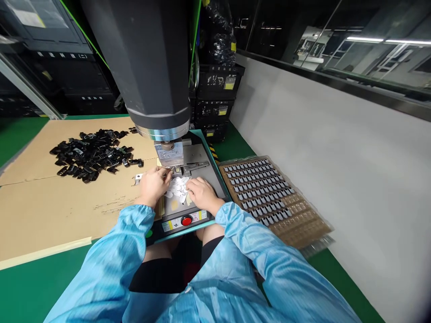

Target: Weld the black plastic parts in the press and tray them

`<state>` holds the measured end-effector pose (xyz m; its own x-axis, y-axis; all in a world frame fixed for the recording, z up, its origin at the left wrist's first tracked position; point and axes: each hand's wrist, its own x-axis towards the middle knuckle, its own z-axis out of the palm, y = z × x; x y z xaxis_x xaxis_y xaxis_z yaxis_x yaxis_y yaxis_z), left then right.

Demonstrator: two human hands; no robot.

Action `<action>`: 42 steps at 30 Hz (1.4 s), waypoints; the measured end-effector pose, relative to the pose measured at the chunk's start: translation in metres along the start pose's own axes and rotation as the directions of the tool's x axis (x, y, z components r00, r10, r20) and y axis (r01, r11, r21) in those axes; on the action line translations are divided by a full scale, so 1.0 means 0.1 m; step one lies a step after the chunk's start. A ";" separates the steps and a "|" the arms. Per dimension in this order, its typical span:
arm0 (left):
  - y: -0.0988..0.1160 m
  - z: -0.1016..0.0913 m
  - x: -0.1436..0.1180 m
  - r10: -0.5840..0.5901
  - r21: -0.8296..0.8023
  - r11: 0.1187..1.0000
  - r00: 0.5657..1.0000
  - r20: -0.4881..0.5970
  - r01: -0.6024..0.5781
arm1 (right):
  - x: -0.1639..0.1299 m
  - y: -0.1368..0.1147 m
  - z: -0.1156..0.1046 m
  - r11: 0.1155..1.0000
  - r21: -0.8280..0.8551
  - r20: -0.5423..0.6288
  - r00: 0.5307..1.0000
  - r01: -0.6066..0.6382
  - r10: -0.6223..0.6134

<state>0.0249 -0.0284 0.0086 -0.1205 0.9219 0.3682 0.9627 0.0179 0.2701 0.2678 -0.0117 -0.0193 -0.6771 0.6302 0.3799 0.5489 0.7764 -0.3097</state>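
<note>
My left hand [155, 185] is at the left side of a small metal fixture [178, 170] under the press head, its fingers pinched together. Whatever lies between those fingertips is too small to make out. Close by, my right hand [202, 194] touches the right edge of a pile of flat white oval pieces [178, 187], with thumb and forefinger closed on a white piece there. Both the pile and the fixture sit on the grey machine plate [197, 154]. Left of my left hand lies a small metal-and-black part [138, 178].
A large dark machine head [148, 63] hangs over the fixture. A red button [186, 220] is on the machine's front edge. Black clips [92, 154] are heaped on brown board to the left. On the right, a tray [303, 226] carries rows of grey-white parts. Black crates [215, 83] stand behind.
</note>
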 end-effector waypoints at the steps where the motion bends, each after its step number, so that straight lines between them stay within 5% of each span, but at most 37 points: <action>1: 0.02 0.01 0.02 0.000 0.013 1.000 1.000 0.005 0.000 | -0.01 0.00 0.00 1.000 -0.007 0.006 1.000 0.010 -0.010; 10: 0.17 -0.07 -0.11 0.133 0.205 0.969 0.990 0.043 -0.139 | 0.02 0.04 -0.01 0.995 0.096 -0.003 1.000 -0.023 0.024; 18: -0.03 -0.12 -0.41 0.118 0.040 0.992 0.993 -0.019 -0.117 | -0.01 0.13 -0.02 0.999 0.041 -0.009 0.999 -0.032 0.033; 23: -0.19 -0.17 -0.79 0.079 -0.080 0.993 0.994 -0.072 -0.085 | 0.05 0.09 -0.09 0.992 0.063 -0.147 0.982 -0.108 0.116; 28: -0.04 -0.16 -1.09 0.333 -0.171 0.930 0.943 0.021 -0.325 | 0.30 0.07 -0.09 0.985 0.152 -0.203 0.972 -0.086 0.116; 32: 0.12 -0.11 -1.15 0.470 -0.199 0.872 0.878 0.089 -0.447 | 0.54 0.03 0.01 0.989 0.099 -0.211 0.969 -0.108 0.127; 42: 0.11 -0.13 -1.11 0.450 -0.231 0.876 0.890 0.079 -0.423 | 0.66 -0.07 0.17 0.999 -0.040 -0.069 0.997 -0.032 0.029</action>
<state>0.0457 -0.1362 -0.0175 0.3451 0.8589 0.3783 0.8386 -0.4633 0.2867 0.2111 0.0245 -0.0069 -0.6255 0.6511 0.4299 0.5893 0.7554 -0.2866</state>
